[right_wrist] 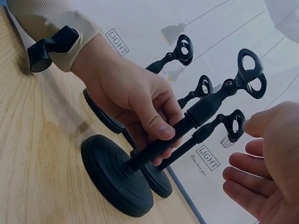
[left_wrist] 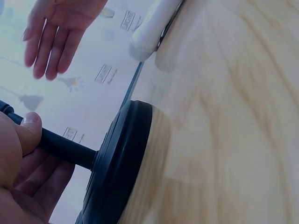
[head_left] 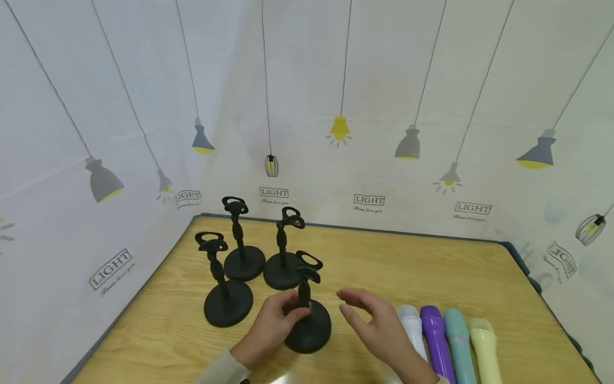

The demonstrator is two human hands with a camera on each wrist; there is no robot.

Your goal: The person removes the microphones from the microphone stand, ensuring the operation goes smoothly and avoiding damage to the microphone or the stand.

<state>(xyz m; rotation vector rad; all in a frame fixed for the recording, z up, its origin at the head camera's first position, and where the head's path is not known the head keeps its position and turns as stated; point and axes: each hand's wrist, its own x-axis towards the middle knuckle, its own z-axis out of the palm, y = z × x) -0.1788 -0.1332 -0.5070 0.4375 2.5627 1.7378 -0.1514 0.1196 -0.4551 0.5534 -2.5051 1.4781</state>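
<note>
A black desktop microphone stand (head_left: pixel 309 333) with a round base and a clip on top is near the table's front middle. My left hand (head_left: pixel 274 320) grips its pole, thumb on the near side, as the right wrist view shows. In the left wrist view the base (left_wrist: pixel 119 163) is right at the tabletop. My right hand (head_left: pixel 376 325) is apart from the stand, to its right, fingers spread and holding nothing. White (head_left: pixel 412 328), purple (head_left: pixel 436 341), teal (head_left: pixel 459 341) and yellow (head_left: pixel 485 346) microphones lie side by side at the right, the white one partly behind my right forearm.
Three more black microphone stands, one at the left (head_left: pixel 227 304) and two farther back (head_left: pixel 243 264) (head_left: pixel 282 272), are upright on the wooden table (head_left: pixel 384 261). A white backdrop (head_left: pixel 307 80) printed with lamps rises behind the table's back and side edges.
</note>
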